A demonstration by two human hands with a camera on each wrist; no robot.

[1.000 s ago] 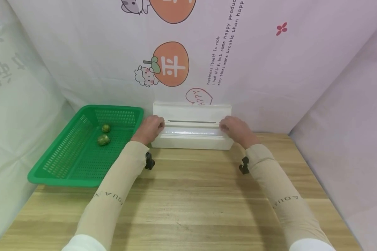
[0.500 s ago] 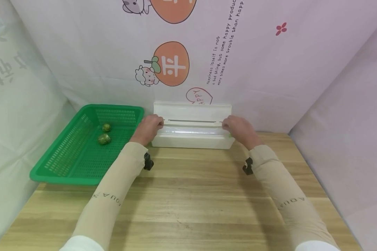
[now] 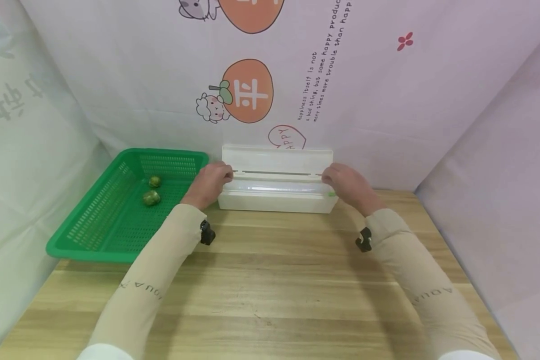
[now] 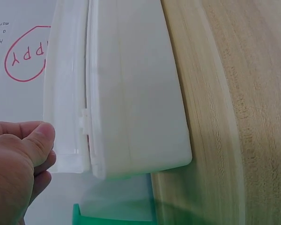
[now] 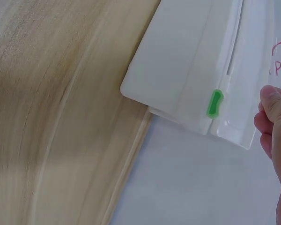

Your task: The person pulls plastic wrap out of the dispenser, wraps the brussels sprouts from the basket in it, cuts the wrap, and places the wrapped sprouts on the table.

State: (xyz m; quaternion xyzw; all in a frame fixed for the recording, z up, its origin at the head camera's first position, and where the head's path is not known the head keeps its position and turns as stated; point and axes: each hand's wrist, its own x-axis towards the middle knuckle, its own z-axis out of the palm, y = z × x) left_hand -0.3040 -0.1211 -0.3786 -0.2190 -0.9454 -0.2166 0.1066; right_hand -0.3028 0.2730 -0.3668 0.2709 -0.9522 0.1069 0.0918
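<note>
A white cling film dispenser box (image 3: 276, 204) stands at the back of the table with its lid (image 3: 276, 159) raised. A shiny roll of clear cling film (image 3: 276, 187) lies across its opening. At the box's left end, my left hand (image 3: 209, 184) pinches with thumb against curled fingers; at the right end, my right hand (image 3: 351, 186) does the same. The film between the fingertips is nearly invisible. In the right wrist view, a green slider (image 5: 215, 103) sits at the end of the box, beside the hinge.
A green plastic basket (image 3: 92, 256) stands to the left, with two small green-yellow round items (image 3: 151, 197) inside. The wooden table (image 3: 270, 280) stretches in front of the box. A printed white cloth (image 3: 364, 100) hangs close behind it.
My hands have moved slightly apart, the right one farther to the right, which uncovers the green slider. The box and basket have stayed in place.
</note>
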